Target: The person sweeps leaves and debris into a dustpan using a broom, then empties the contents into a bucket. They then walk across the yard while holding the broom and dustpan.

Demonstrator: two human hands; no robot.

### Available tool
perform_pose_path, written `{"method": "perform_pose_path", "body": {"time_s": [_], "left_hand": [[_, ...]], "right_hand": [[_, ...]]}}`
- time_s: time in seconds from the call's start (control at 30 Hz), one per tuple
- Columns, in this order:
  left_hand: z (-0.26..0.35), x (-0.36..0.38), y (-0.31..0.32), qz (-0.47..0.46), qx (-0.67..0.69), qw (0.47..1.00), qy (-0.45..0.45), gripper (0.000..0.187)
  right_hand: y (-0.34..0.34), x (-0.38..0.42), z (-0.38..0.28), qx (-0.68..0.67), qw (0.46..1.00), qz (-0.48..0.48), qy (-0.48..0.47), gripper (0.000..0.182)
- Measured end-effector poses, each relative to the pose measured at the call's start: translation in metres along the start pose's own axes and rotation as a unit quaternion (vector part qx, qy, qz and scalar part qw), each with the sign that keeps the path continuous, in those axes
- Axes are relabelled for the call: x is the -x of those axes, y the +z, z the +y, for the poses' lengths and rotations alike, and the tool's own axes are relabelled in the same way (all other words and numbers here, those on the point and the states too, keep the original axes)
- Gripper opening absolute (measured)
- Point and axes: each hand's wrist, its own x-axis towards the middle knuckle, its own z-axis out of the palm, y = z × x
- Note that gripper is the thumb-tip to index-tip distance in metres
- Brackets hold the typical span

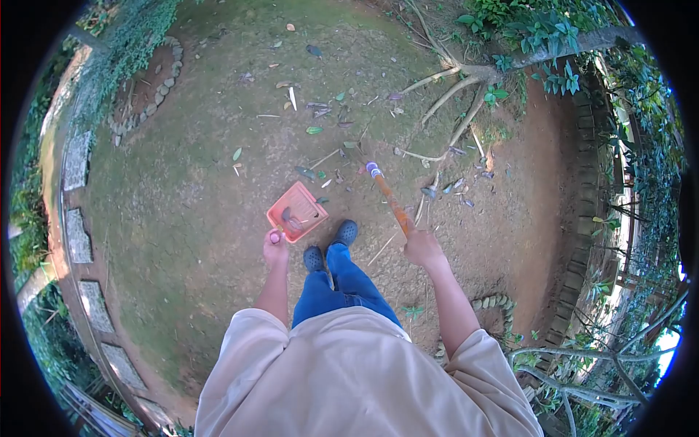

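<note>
My left hand [276, 247] is closed on the handle of an orange-red dustpan [297, 207], with some dark leaves lying in its pan. My right hand [424, 248] grips the wooden handle of a broom [391, 198]. That handle slants up and to the left to a purple-and-white collar, and thin bristles reach the ground beyond it, hard to make out. Green leaf [314, 130] and several dark leaves lie scattered on the soil around and above the bristles.
Tree roots [455, 87] spread over the ground at the upper right. A stone ring [162, 90] stands at the upper left. Stone slabs [78, 234] line the left edge. Bare branches [575, 355] reach in at the lower right.
</note>
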Motion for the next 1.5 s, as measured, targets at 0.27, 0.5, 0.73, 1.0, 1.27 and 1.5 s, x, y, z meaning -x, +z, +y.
{"method": "perform_pose_path", "body": {"time_s": [0.27, 0.5, 0.73, 1.0, 1.27, 1.5], "left_hand": [[-0.023, -0.010, 0.015, -0.028, 0.037, 0.998, 0.051, 0.033], [-0.034, -0.011, 0.016, -0.048, 0.058, 0.995, 0.069, 0.030], [-0.050, -0.008, 0.010, -0.054, 0.059, 0.995, 0.059, 0.028], [-0.050, 0.005, 0.012, -0.041, 0.009, 0.992, 0.121, 0.030], [-0.029, 0.023, 0.017, -0.048, -0.004, 0.992, 0.115, 0.028], [-0.045, 0.016, 0.016, -0.042, -0.003, 0.990, 0.132, 0.028]], "right_hand": [[-0.026, 0.086, -0.015, -0.100, 0.991, -0.080, -0.027, 0.063], [-0.022, 0.125, -0.011, -0.019, 0.995, 0.013, -0.092, 0.058], [-0.030, 0.148, -0.007, 0.038, 0.994, 0.093, -0.046, 0.054], [0.001, 0.117, 0.017, 0.039, 0.996, 0.076, 0.008, 0.043], [0.027, 0.124, 0.011, -0.008, 0.999, 0.008, -0.048, 0.050], [0.004, 0.169, 0.007, -0.069, 0.989, 0.056, -0.119, 0.047]]}}
